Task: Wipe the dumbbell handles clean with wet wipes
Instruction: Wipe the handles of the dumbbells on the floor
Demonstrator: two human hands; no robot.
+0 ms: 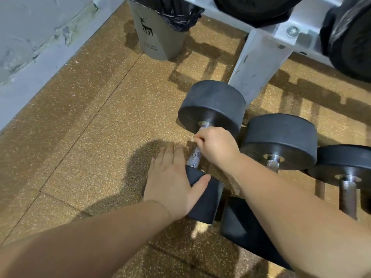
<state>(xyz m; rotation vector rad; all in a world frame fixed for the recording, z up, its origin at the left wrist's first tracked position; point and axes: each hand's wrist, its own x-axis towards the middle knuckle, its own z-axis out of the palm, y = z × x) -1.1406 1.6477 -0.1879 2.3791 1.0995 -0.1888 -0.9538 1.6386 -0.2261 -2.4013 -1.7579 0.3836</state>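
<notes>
Handle runs away from me, near head to far head.
My left hand (170,177) lies spread flat on the near head; my right hand (215,146) is curled round the handle (194,156), pinching a wipe (barely visible), working toward the far head (212,105).

Grey bin (158,35), deer print, black liner (176,11), on speckled floor (90,137); pale rack leg (259,63) beside, possibly metal.

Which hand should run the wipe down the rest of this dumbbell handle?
Right. The right hand is already closed around the handle near the far weight, with a bit of wipe showing at its fingers. The left hand lies open on the near weight, probably steadying it.
</notes>
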